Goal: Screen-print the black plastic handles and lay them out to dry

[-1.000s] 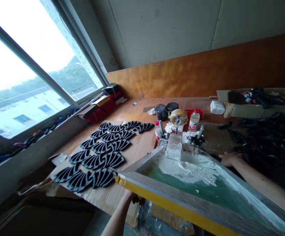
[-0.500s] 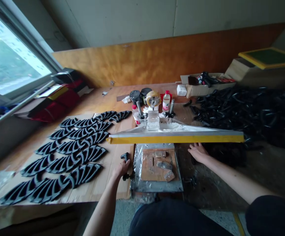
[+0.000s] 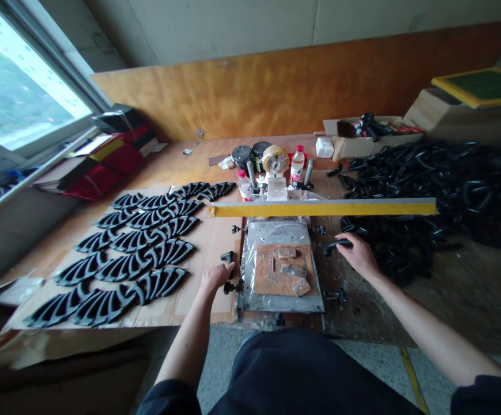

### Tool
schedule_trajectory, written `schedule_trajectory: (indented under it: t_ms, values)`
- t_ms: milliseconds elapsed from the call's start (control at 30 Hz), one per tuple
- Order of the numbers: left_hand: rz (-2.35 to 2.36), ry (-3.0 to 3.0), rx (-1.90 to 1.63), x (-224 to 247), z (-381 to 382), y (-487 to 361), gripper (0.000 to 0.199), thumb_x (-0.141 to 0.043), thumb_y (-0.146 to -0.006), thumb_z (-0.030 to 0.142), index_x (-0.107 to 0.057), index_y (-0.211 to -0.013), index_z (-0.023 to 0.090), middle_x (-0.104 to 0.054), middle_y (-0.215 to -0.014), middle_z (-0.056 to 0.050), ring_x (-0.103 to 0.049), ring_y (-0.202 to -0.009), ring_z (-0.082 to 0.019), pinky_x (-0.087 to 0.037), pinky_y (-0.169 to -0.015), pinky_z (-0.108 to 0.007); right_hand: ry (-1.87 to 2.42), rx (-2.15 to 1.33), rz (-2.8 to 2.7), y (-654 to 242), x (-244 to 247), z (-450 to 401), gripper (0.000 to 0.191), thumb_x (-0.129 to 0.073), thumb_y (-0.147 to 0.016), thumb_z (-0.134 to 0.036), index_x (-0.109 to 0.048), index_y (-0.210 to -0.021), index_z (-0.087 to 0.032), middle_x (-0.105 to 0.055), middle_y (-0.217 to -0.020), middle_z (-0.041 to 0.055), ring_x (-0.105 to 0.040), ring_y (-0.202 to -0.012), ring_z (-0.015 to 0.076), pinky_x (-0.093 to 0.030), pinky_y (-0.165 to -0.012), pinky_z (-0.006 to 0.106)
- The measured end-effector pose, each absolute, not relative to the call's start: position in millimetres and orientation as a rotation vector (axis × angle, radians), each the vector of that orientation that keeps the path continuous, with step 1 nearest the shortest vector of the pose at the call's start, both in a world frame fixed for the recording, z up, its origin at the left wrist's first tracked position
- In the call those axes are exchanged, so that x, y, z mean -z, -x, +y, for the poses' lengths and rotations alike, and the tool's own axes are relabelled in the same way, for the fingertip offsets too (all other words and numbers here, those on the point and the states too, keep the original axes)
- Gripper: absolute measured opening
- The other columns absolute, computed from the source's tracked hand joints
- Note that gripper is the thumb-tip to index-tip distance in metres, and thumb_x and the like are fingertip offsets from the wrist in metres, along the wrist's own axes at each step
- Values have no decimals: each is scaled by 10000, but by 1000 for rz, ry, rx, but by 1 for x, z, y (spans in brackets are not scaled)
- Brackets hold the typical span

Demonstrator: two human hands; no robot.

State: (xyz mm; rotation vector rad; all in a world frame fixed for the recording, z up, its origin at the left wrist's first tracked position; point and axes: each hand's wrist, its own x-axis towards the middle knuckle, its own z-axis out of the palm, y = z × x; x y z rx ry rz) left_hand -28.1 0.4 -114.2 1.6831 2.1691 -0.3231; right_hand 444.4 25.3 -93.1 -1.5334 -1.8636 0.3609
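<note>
My left hand [image 3: 216, 275] is closed around a black plastic handle [image 3: 228, 257] at the right edge of the cardboard. In my right hand [image 3: 358, 252] is another black curved plastic handle [image 3: 338, 245], pinched by the fingers just right of the metal base plate [image 3: 276, 231]. On that plate lies a brown pad [image 3: 264, 276] with several small blocks taped to it. Above the plate's far end, a yellow-edged frame [image 3: 323, 208] is raised and seen almost edge-on. Rows of black curved handles [image 3: 138, 242] lie on the cardboard sheet [image 3: 215, 230] to the left.
A large heap of black handles [image 3: 458, 196] covers the right side. Behind the frame stand bottles [image 3: 297, 166], dark tubs [image 3: 242, 157] and a tape roll [image 3: 275, 160]. Black knobs [image 3: 336, 296] stick out around the plate. Red boxes [image 3: 97, 173] sit by the window.
The yellow-edged frame has tilted further up. My right hand has drawn back from by the frame's edge and now shows a black handle. My left hand still grips its handle. The view has shifted slightly.
</note>
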Motion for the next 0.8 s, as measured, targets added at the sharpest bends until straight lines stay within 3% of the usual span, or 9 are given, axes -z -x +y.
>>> schedule_trajectory:
  t_ms: [100, 167, 300, 400, 533, 600, 667, 733, 800]
  values:
    - [2262, -1673, 258, 101, -2, 26, 586, -243, -921, 605, -654, -1008, 196, -714, -1024, -172, -665, -976, -304, -446, -790, -382, 1249, -575, -1933, -387, 83, 12, 197, -555, -846, -221, -703, -976, -227, -663, -978, 44, -639, -909, 188, -515, -841, 332]
    - [2297, -1708, 169, 88, 1, 21, 585, -220, -934, 594, -643, -995, 195, -713, -1016, -163, -666, -952, -290, -437, -754, -355, 1113, -604, -2080, -349, 86, 2, 257, -510, -885, -188, -716, -1032, -232, -644, -973, 47, -630, -885, 162, -512, -820, 299]
    - [2311, -1805, -71, 51, 12, 4, 501, -267, -951, 549, -634, -945, 208, -718, -935, -116, -661, -849, -229, -396, -676, -289, 1155, -362, -2389, -311, 94, -8, 356, -461, -905, -133, -705, -1134, -254, -619, -949, 64, -595, -874, 173, -506, -773, 289]
    - [2199, -1788, -483, 14, 21, -15, 447, -350, -931, 540, -632, -847, 204, -683, -756, -59, -621, -698, -181, -381, -622, -262, 1196, -200, -2510, -311, 90, -7, 347, -468, -911, -158, -703, -1142, -266, -629, -952, 83, -564, -971, 226, -497, -818, 344]
    - [1711, -1545, -1157, -37, 34, -47, 428, -398, -907, 536, -620, -820, 181, -604, -643, -9, -545, -562, -118, -420, -562, -223, 1130, -267, -2491, -305, 85, 3, 299, -499, -933, -283, -690, -1159, -242, -613, -1216, 106, -524, -1168, 259, -451, -971, 417]
    - [1481, -1418, -1295, -55, 38, -65, 446, -388, -910, 507, -593, -710, 165, -588, -610, -16, -517, -519, -104, -430, -529, -217, 1038, -328, -2510, -294, 88, 8, 431, -531, -923, -351, -570, -1326, -203, -498, -1412, 128, -430, -1313, 273, -375, -1071, 454]
    - [1364, -1339, -1326, -67, 39, -80, 481, -376, -913, 487, -563, -615, 159, -572, -572, -25, -497, -493, -97, -423, -504, -213, 912, -383, -2588, -285, 94, 8, 572, -557, -904, -418, -474, -1406, -157, -418, -1482, 147, -342, -1387, 289, -288, -1131, 496]
    - [1337, -1289, -1346, -73, 35, -90, 495, -379, -914, 502, -601, -650, 146, -577, -573, -26, -495, -495, -97, -419, -500, -211, 766, -473, -2666, -283, 97, 5, 503, -548, -906, -445, -568, -1322, -165, -503, -1420, 126, -390, -1363, 285, -266, -1143, 507]
    - [1326, -1263, -1354, -73, 26, -93, 508, -385, -909, 547, -660, -795, 135, -623, -654, -35, -528, -545, -107, -437, -533, -218, 682, -591, -2658, -297, 97, 1, 335, -508, -931, -409, -692, -1140, -222, -656, -1244, 59, -538, -1238, 237, -346, -1107, 450]
